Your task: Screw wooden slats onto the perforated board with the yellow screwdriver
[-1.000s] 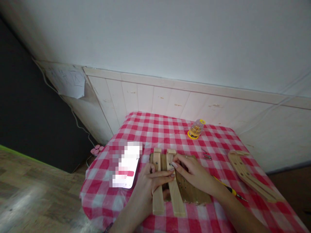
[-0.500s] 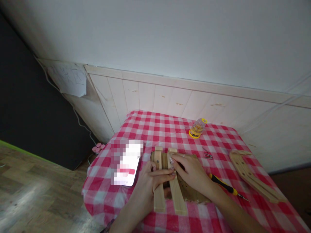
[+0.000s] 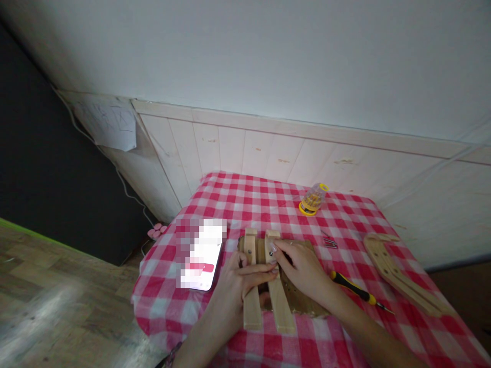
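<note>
Two pale wooden slats [image 3: 279, 306] lie side by side across a darker wooden board [image 3: 303, 301] on the red-and-white checked tablecloth [image 3: 245, 204]. My left hand [image 3: 240, 283] grips the slats from the left, fingers laid over both. My right hand [image 3: 301, 268] rests on the board and pinches a small dark screw at the top of the right slat; the screw is too small to see well.
A phone [image 3: 201, 254] with a lit screen lies left of the slats. A yellow-handled screwdriver [image 3: 356, 292] and loose screws [image 3: 329, 243] lie to the right, with a curved wooden part [image 3: 399, 278] beyond. A yellow bit holder [image 3: 312, 199] stands at the back, near the panelled wall.
Both hands stay on the slats. The right fingertips have shifted slightly at the top of the right slat. The view has moved a little, showing more of the screwdriver.
</note>
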{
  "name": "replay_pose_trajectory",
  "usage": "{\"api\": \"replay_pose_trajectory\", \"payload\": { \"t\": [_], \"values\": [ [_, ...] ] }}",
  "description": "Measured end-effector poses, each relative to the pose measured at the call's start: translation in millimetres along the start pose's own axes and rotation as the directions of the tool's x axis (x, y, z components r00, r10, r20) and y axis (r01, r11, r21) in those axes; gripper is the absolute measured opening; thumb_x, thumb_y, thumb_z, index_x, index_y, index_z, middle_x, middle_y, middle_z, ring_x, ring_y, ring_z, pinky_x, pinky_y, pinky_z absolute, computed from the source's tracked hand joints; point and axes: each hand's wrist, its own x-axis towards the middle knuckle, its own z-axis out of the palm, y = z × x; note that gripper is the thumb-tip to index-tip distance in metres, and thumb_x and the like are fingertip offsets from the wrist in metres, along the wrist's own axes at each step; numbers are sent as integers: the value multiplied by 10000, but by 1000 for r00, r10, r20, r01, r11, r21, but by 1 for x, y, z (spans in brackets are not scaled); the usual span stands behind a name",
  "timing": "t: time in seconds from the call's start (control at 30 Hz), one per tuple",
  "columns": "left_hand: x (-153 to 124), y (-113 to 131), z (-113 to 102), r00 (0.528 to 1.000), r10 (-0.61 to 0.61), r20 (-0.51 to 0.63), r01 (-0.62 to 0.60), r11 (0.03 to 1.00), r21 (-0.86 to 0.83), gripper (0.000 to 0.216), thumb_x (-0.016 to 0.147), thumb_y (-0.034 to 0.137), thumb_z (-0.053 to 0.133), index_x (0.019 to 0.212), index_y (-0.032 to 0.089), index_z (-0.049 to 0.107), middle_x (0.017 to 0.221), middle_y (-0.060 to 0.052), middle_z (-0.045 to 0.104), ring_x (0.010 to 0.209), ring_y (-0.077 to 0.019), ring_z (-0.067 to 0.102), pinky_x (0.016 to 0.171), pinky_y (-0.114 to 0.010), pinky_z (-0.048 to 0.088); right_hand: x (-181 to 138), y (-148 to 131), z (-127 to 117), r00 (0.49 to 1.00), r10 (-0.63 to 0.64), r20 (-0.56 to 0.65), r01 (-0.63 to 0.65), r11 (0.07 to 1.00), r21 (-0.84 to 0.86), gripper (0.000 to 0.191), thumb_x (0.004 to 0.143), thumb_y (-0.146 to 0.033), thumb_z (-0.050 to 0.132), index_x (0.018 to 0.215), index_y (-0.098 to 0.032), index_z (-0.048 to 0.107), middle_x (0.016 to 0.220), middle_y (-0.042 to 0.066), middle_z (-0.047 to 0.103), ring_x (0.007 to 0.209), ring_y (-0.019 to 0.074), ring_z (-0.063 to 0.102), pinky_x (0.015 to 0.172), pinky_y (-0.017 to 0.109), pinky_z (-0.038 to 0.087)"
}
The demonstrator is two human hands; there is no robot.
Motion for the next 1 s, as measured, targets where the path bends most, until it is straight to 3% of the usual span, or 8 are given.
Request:
{"api": "replay_pose_trajectory", "payload": {
  "t": [0.47,0.7,1.0],
  "values": [
    [-2,-2,3,1000,-17,-2,17,1000,-1,302,999,439,717,1229,267,811,1238,-120,810,993,-303,665,874,-451,539,-1,-2,0,998,-62,1,62,998,-5,305,1040,-210,437,842,-212,670,795,67,780,747,235,731,664,311,447],
    [-4,-4,5,1000,-19,10,19,1000,-1,326,1004,433,712,1265,253,792,1271,-114,799,991,-303,645,885,-463,528,-1,1,2,995,-84,-48,83,996,-21,360,1045,-231,417,788,-207,667,712,47,751,663,199,695,633,289,422],
    [1,2,-5,998,-19,54,18,1000,16,314,979,414,750,1247,258,804,1271,-87,803,977,-306,632,852,-445,529,-3,-1,2,994,-92,-61,82,986,-143,287,1057,-212,431,978,-189,706,788,67,801,714,236,760,660,313,466]
  ]
}}
